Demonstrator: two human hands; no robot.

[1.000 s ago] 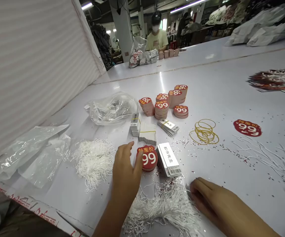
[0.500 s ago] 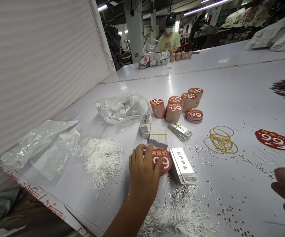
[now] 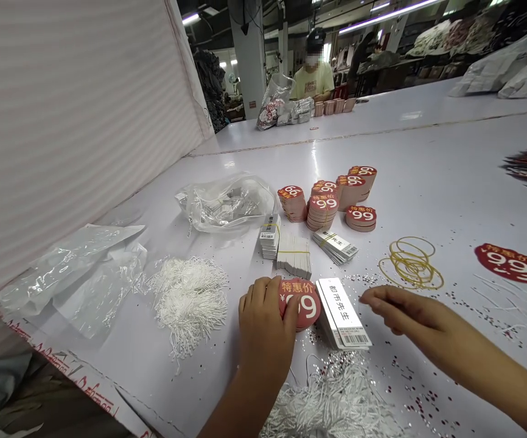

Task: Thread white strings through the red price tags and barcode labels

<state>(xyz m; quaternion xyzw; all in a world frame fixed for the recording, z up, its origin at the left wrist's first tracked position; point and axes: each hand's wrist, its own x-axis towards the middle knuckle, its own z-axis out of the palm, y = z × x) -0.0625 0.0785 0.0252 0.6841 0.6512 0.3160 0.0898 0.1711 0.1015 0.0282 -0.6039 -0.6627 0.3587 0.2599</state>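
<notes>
My left hand (image 3: 266, 316) is curled round the left side of a small stack of red price tags (image 3: 306, 299) marked 99, its fingers behind and its thumb on the front. Just right of that stack lies a pile of white hang tags (image 3: 339, 310) with black lettering and a barcode. Beside this pile, on its right, my right hand (image 3: 404, 313) hovers with fingers stretched out and nothing visible in it. A bundle of white strings (image 3: 327, 401) lies at the near edge, in front of both stacks.
Behind the hands stand banded white tags (image 3: 293, 255) and several red tag stacks (image 3: 322, 210). To the right are yellow rubber bands (image 3: 412, 261) and a loose red tag (image 3: 510, 263). String (image 3: 189, 298) and plastic bags (image 3: 227, 201) lie left. A person (image 3: 313, 76) works across the table.
My right hand has come in from the right edge to beside the white hang tags. My left hand stays on the red stack. The view has shifted slightly.
</notes>
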